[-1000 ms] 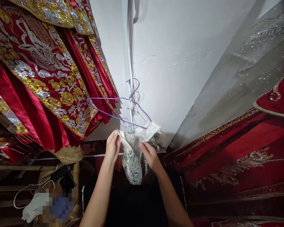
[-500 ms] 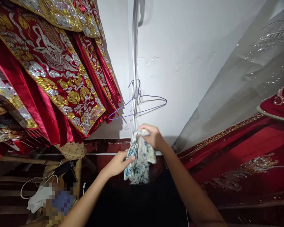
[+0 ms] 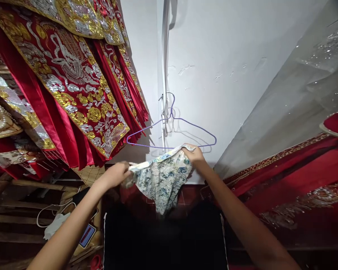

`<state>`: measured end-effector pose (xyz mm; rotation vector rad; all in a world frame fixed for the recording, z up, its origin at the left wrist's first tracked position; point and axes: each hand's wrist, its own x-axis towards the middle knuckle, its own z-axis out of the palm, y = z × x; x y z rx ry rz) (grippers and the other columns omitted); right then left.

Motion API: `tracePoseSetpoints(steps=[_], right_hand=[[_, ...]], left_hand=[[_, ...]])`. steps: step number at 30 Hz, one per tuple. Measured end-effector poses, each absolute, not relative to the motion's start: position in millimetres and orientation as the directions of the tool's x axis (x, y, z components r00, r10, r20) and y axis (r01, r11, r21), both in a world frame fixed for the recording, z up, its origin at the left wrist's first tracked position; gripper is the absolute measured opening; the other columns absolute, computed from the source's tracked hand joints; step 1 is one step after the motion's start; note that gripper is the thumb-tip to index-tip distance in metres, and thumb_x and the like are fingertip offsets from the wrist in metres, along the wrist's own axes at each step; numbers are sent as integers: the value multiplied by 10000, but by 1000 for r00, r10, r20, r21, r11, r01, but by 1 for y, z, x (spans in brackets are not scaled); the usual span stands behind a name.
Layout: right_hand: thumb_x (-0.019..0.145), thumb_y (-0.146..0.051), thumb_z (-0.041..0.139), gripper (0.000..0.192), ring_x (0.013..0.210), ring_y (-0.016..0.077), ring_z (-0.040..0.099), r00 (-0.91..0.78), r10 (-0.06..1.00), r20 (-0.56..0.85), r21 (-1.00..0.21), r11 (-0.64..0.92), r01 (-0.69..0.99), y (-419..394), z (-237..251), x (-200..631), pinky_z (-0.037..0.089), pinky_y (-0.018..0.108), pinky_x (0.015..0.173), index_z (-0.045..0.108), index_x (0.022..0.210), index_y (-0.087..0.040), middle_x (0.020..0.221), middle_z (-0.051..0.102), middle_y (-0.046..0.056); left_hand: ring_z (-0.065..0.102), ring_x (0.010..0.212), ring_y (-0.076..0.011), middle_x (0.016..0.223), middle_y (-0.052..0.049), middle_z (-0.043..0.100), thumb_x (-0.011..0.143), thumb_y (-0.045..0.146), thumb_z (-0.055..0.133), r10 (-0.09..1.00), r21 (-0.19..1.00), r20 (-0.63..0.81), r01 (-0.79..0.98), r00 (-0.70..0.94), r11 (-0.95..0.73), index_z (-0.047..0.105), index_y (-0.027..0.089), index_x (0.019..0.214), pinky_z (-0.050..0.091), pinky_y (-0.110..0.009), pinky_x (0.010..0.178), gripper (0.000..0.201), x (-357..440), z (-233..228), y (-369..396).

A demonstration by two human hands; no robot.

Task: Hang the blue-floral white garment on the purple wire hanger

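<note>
Head view. The left hand and the right hand held a floral cloth stretched between them, just below a purple wire hanger that hung against a white wall. The left fingers were closed in a pinch on the cloth's left corner; the right fingers were curled shut on its right corner, close under the hanger's bottom bar. The cloth's middle sagged freely over a dark area below. Red embroidered robes hung at upper left, their hems near the hanger's left tip; a red gown lay at right. A cable and small items rested on wooden slats at lower left.

Risks, as judged from this frame — the hanger looked light and loosely hooked, so a knock from the right hand could swing it or unhook it. A slack pinch at either corner could let the cloth drop into the dark area. The hanger's left tip could snag the robes' embroidery if it swung.
</note>
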<state>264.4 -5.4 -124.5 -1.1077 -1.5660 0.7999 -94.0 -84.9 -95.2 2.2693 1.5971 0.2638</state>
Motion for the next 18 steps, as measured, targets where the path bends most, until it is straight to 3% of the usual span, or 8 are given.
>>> tracePoseSetpoints(steps=[4, 7, 9, 11, 13, 15, 16, 18], right_hand=[[826, -352, 585, 308, 606, 126, 407, -25, 910, 413, -849, 395, 351, -20, -105, 284, 308, 254, 575, 454, 596, -193, 602, 436, -29], [815, -327, 566, 250, 631, 139, 451, -71, 924, 375, -859, 375, 348, -29, -97, 281, 343, 251, 579, 509, 618, -185, 628, 497, -13], [793, -299, 562, 175, 623, 141, 466, -137, 935, 327, -875, 354, 330, -38, -95, 276, 358, 246, 558, 571, 663, -182, 642, 536, -8], [747, -249, 577, 133, 587, 137, 475, -186, 944, 273, -890, 321, 324, -50, -95, 273, 370, 240, 524, 664, 829, -193, 672, 585, -12], [701, -202, 596, 442, 550, 133, 485, -121, 953, 279, -899, 303, 315, -60, -93, 278, 388, 239, 501, 657, 1138, -232, 714, 625, -23], [678, -190, 632, 706, 545, 137, 507, 58, 936, 347, -894, 311, 321, -63, -88, 293, 423, 247, 512, 519, 1372, -254, 735, 643, -28], [670, -203, 664, 761, 568, 146, 533, 147, 911, 386, -885, 320, 340, -61, -85, 304, 449, 258, 540, 487, 1409, -242, 751, 655, -20], [652, -264, 741, 700, 667, 182, 603, 203, 888, 412, -870, 318, 377, -52, -76, 326, 499, 294, 621, 579, 1329, -193, 815, 695, 28]], left_hand=[[601, 1015, -270, 1127, -138, 630, 793, 245, 535, 884, 387, 312, 804, 347, -452, 606, 183, 827, 450, -379, 939, 100, -85, -59, -51], [588, 1064, -241, 1190, -107, 621, 863, 230, 437, 810, 432, 498, 722, 308, -540, 583, 184, 1013, 452, -372, 960, 215, -66, -35, -34], [593, 1081, -222, 1221, -81, 625, 872, 188, 400, 779, 446, 532, 673, 331, -590, 545, 200, 1189, 458, -361, 958, 349, -53, -25, -25], [588, 1126, -226, 1246, -74, 628, 851, 148, 402, 756, 417, 532, 659, 381, -626, 535, 208, 1270, 445, -370, 992, 443, -46, -22, -16], [584, 1140, -239, 1215, -83, 640, 835, 130, 410, 741, 369, 527, 674, 415, -640, 584, 198, 1239, 430, -383, 1019, 446, -45, -21, -8], [591, 1095, -244, 1148, -94, 643, 836, 137, 417, 741, 335, 518, 695, 428, -636, 624, 184, 1184, 439, -382, 1003, 408, -49, -19, -2], [591, 1068, -242, 1116, -97, 634, 841, 147, 422, 742, 322, 514, 705, 431, -632, 633, 180, 1169, 447, -378, 987, 392, -51, -18, -1], [579, 1044, -237, 1087, -97, 601, 854, 175, 439, 741, 297, 524, 724, 421, -622, 643, 179, 1150, 451, -369, 969, 360, -57, -15, 0]])
